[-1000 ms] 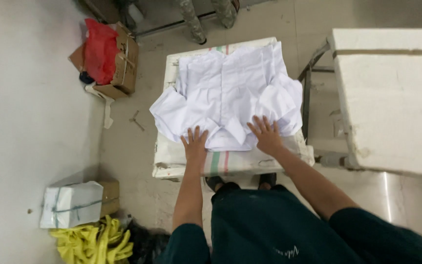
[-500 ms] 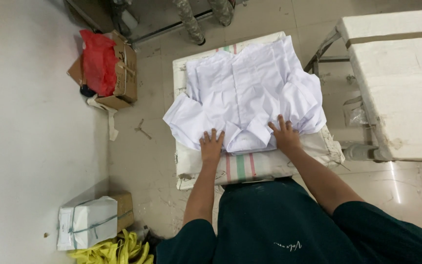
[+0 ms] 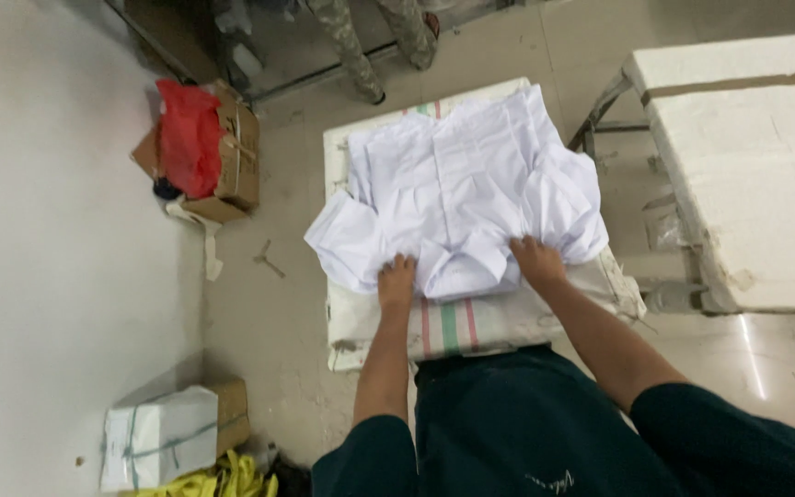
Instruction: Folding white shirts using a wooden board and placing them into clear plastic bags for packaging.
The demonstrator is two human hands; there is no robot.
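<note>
Both hands rest on the near edge of a white shirt (image 3: 466, 189); the left hand (image 3: 397, 281) lies palm down on the cloth beside the collar (image 3: 466, 271), fingers pressed flat; the right hand (image 3: 537, 260) sits just across the collar from it, fingers curled onto the fabric, though whether it pinches a fold I cannot tell; the two hands are apart, the collar between them. The shirt spreads away from the hands, front up, one sleeve bunched beyond the right hand and the other hanging off the edge out past the left hand. Under the hands is a table (image 3: 342, 313) covered in a pale sack with red and green stripes (image 3: 453, 327), which show just below the wrists.

Well to the left of the left hand, on the floor, a cardboard box (image 3: 236, 156) holds a red bag (image 3: 186, 138); nearer the person on that side stands a white parcel (image 3: 158, 446) with something yellow (image 3: 223, 479) beside it. Well to the right of the right hand stands a white padded bench (image 3: 756, 175). Far beyond the shirt, another person's legs (image 3: 356, 41) show at the top.
</note>
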